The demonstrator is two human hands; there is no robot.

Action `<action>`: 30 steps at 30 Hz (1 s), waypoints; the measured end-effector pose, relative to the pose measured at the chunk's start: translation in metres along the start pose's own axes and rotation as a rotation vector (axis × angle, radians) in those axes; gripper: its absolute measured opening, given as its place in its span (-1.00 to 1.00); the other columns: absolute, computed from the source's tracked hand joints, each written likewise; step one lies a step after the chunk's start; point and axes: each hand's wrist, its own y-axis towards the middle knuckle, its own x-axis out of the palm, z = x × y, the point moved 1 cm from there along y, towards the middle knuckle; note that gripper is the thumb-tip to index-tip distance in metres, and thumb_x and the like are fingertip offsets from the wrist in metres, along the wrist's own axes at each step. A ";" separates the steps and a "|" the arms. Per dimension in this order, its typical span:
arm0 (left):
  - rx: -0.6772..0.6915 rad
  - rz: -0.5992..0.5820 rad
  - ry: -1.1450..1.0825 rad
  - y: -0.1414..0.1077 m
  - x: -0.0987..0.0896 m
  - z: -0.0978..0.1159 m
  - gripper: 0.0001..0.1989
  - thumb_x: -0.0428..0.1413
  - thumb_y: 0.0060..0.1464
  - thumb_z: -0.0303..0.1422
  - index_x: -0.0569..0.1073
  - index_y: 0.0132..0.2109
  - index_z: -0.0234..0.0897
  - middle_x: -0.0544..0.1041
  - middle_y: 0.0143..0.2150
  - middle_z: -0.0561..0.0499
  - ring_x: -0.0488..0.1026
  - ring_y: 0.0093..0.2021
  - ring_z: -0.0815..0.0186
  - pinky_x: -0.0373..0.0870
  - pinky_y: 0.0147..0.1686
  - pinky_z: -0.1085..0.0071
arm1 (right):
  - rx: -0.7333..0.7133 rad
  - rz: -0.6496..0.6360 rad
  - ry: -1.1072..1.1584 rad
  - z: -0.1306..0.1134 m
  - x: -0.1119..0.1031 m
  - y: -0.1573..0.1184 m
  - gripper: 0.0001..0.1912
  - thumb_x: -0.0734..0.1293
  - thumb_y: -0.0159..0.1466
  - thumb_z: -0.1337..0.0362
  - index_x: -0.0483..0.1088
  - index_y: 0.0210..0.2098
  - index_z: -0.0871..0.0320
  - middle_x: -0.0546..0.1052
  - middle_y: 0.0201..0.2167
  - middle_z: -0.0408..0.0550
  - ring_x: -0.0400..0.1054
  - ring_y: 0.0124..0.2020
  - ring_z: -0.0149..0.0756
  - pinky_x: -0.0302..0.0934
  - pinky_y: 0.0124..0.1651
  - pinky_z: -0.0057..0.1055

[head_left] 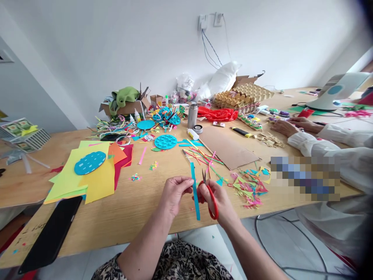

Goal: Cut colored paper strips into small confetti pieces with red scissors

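A long blue paper strip (195, 194) hangs nearly upright between my hands, above the table's front edge. My left hand (177, 192) pinches it between thumb and fingers at about mid-length. Just to the right, my right hand (217, 198) is closed round red-handled scissors (214, 202), whose blades point up and away from me, slightly parted. The strip is beside the blades, not between them. Beyond it, thin coloured paper strips (201, 155) lie in a loose pile. A blue disc with raised pieces (165, 142) rests farther back.
Coloured sheets (100, 182) with a dotted blue oval (89, 163) and a black phone (52, 233) lie left. Paper scraps (252, 186), cardboard (229, 146) and a steel bottle (192, 116) are ahead and right. Another person's hands (291, 126) work at far right.
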 end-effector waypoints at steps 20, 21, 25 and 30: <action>0.159 0.135 0.203 -0.014 0.008 -0.009 -0.82 0.22 -0.16 -0.31 0.45 -0.49 -0.37 0.38 -0.62 0.09 0.30 -0.58 0.46 0.23 -0.53 0.54 | 0.053 0.010 -0.098 0.017 0.019 -0.028 -0.54 0.27 0.10 -0.14 0.11 -0.52 0.12 0.38 -0.67 -0.12 0.25 -0.60 -0.39 0.09 -0.50 -0.45; 0.167 0.135 0.212 -0.014 0.009 -0.009 -0.82 0.21 -0.15 -0.32 0.44 -0.49 -0.36 0.38 -0.62 0.09 0.30 -0.57 0.46 0.23 -0.52 0.55 | 0.056 0.016 -0.104 0.016 0.019 -0.028 -0.54 0.27 0.10 -0.15 0.11 -0.52 0.12 0.38 -0.68 -0.12 0.25 -0.60 -0.38 0.09 -0.50 -0.45; 0.191 0.124 0.240 -0.014 0.010 -0.012 -0.82 0.19 -0.10 -0.31 0.41 -0.47 -0.35 0.37 -0.58 0.11 0.31 -0.55 0.47 0.22 -0.52 0.56 | 0.064 0.044 -0.128 0.014 0.019 -0.030 -0.54 0.25 0.11 -0.15 0.11 -0.53 0.11 0.38 -0.69 -0.13 0.25 -0.60 -0.37 0.09 -0.51 -0.46; 0.197 0.102 0.283 -0.014 0.010 -0.014 -0.79 0.18 -0.09 -0.27 0.39 -0.48 -0.33 0.36 -0.58 0.11 0.31 -0.55 0.45 0.21 -0.53 0.56 | 0.046 0.062 -0.136 0.019 0.018 -0.029 -0.58 0.27 0.14 -0.08 0.11 -0.53 0.11 0.38 -0.70 -0.15 0.24 -0.62 -0.39 0.07 -0.54 -0.49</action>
